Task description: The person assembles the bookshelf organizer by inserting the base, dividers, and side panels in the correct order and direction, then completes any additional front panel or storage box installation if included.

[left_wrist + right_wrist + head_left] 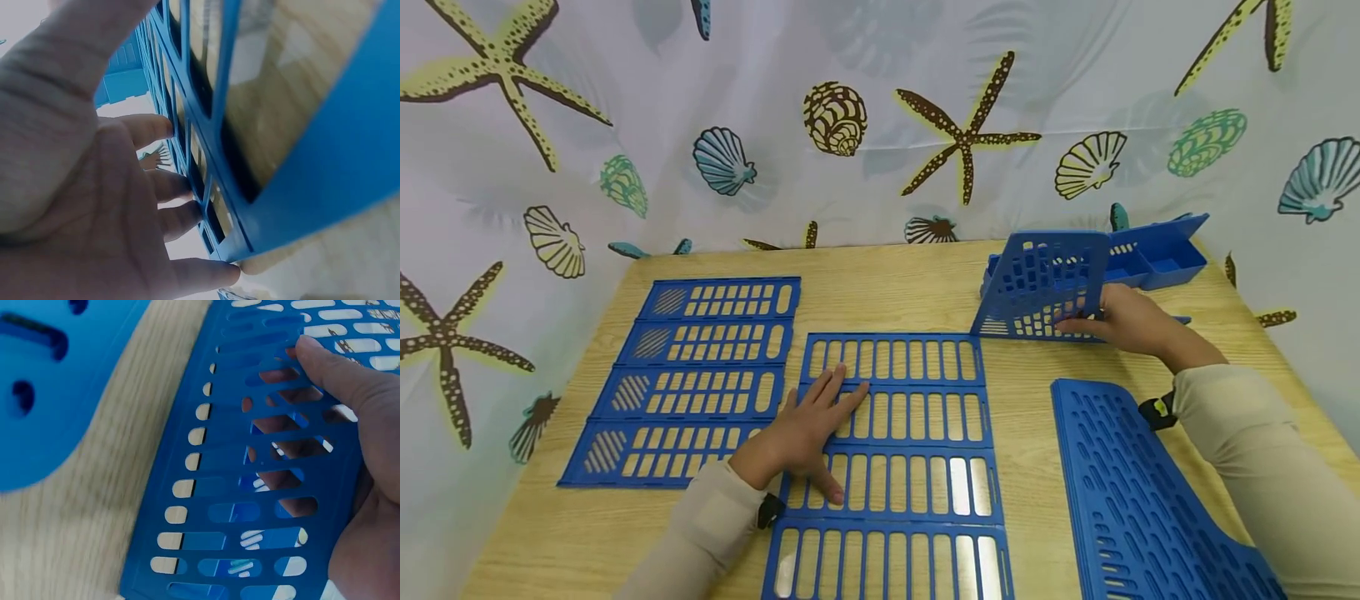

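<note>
My left hand (pixel 808 433) lies spread on a set of joined blue slotted panels (pixel 895 524), near their left side. In the left wrist view its fingers (pixel 187 275) reach along the panels, rather straight. My right hand (pixel 1131 321) grips a blue perforated side panel (pixel 1060 240) by its right edge and holds it upright and tilted. In the right wrist view the thumb (pixel 331 369) presses on the near face; the other fingers are mostly hidden behind it, partly seen through the slots. The panel's lower edge is close to the table; I cannot tell whether it touches.
Another set of joined blue panels (pixel 707 365) lies flat on the left. A stack of curved perforated blue panels (pixel 1232 550) lies at the right front, under my right forearm. Blue open boxes (pixel 1176 258) stand at the back right. A patterned curtain (pixel 880 183) hangs behind the table.
</note>
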Tool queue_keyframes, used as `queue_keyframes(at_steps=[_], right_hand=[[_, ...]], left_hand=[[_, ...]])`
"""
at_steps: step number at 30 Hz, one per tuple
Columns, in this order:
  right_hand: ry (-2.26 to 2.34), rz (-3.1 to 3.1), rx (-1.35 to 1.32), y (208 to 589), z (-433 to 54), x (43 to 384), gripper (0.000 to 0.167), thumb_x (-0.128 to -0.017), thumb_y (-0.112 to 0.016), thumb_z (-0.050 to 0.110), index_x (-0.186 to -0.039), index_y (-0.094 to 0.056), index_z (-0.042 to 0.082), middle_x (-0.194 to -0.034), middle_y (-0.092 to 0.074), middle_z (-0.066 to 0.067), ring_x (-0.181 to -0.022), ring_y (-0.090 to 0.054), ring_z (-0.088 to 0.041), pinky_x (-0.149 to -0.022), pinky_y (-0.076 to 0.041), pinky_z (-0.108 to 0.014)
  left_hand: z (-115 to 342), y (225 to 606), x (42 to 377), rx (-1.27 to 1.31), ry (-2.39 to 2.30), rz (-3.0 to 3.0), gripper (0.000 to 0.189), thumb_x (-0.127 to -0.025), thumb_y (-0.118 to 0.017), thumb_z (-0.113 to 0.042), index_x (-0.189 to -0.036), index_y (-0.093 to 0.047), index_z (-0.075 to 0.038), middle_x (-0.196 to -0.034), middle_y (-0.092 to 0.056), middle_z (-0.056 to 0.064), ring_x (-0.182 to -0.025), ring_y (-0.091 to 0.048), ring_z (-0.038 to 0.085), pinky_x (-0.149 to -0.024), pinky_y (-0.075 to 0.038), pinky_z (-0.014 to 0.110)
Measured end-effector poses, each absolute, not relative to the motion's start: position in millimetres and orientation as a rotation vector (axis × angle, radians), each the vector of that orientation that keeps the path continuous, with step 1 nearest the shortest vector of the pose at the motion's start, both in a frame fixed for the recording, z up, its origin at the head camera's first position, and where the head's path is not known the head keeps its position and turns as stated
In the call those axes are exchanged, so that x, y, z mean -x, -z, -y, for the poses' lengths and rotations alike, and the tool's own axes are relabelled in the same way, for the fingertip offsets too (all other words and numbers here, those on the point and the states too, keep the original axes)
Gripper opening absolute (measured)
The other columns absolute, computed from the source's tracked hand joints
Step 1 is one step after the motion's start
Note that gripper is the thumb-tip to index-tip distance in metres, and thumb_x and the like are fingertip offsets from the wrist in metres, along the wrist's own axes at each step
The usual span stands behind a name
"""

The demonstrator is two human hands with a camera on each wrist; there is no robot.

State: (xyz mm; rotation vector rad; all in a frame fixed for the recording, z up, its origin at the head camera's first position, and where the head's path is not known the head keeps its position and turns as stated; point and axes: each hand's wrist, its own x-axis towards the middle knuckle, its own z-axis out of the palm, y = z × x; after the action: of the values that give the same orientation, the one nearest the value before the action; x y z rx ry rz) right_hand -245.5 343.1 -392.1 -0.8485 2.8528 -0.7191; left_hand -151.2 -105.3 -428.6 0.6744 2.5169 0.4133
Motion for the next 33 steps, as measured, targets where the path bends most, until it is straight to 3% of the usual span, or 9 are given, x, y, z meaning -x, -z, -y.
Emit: queue_keyframes(at_steps=[12, 18, 21, 28, 33], right_hand=[[0.63, -2.772, 0.808, 387, -303, 261, 0.012, -0.094, -0.069, 0.02, -0.097, -0.078, 0.014, -0.094, -0.079, -0.003, -0.08, -0.072, -0.018, -0.068, -0.052, -0.031], [0.608, -2.775, 0.795, 385, -288, 262, 0.012, -0.095, -0.068, 0.02, -0.096, -0.078, 0.014, -0.094, -0.079, -0.005, -0.073, -0.068, -0.017, -0.063, -0.048, -0.03], [0.619, -2.77, 0.811, 385, -285, 266, 0.012, -0.094, -0.069, 0.019, -0.098, -0.078, 0.013, -0.096, -0.079, -0.004, -0.077, -0.07, -0.016, -0.066, -0.05, -0.03], [0.671, -2.715, 0.869, 388, -262, 279, 0.013, -0.094, -0.069, 0.019, -0.099, -0.078, 0.011, -0.094, -0.078, -0.004, -0.079, -0.069, -0.015, -0.072, -0.053, -0.036], [0.651, -2.733, 0.838, 389, -241, 283, 0.014, -0.093, -0.071, 0.023, -0.095, -0.078, 0.011, -0.089, -0.078, -0.005, -0.071, -0.066, -0.014, -0.065, -0.05, -0.033]], left_hand=[[108, 427, 152, -0.682, -0.455, -2.526, 0.138, -0.054, -0.097, -0.046, -0.161, -0.016, -0.018, -0.169, 0.005, 0.018, -0.157, 0.004, 0.04, -0.115, -0.006, 0.078], [107, 429, 150, -0.682, -0.48, -2.564, 0.127, -0.061, -0.091, -0.057, -0.16, -0.022, -0.019, -0.169, -0.003, 0.018, -0.157, -0.003, 0.04, -0.114, -0.011, 0.078], [105, 428, 151, -0.68, -0.449, -2.591, 0.125, -0.061, -0.09, -0.058, -0.16, -0.024, -0.02, -0.169, -0.008, 0.016, -0.157, -0.006, 0.039, -0.113, -0.014, 0.078], [102, 426, 154, -0.668, -0.386, -2.558, 0.126, -0.062, -0.091, -0.054, -0.161, -0.02, -0.023, -0.17, -0.005, 0.014, -0.157, -0.002, 0.039, -0.109, -0.012, 0.083], [100, 426, 155, -0.668, -0.366, -2.534, 0.125, -0.063, -0.09, -0.055, -0.161, -0.019, -0.026, -0.17, -0.003, 0.014, -0.157, -0.001, 0.039, -0.108, -0.013, 0.084]])
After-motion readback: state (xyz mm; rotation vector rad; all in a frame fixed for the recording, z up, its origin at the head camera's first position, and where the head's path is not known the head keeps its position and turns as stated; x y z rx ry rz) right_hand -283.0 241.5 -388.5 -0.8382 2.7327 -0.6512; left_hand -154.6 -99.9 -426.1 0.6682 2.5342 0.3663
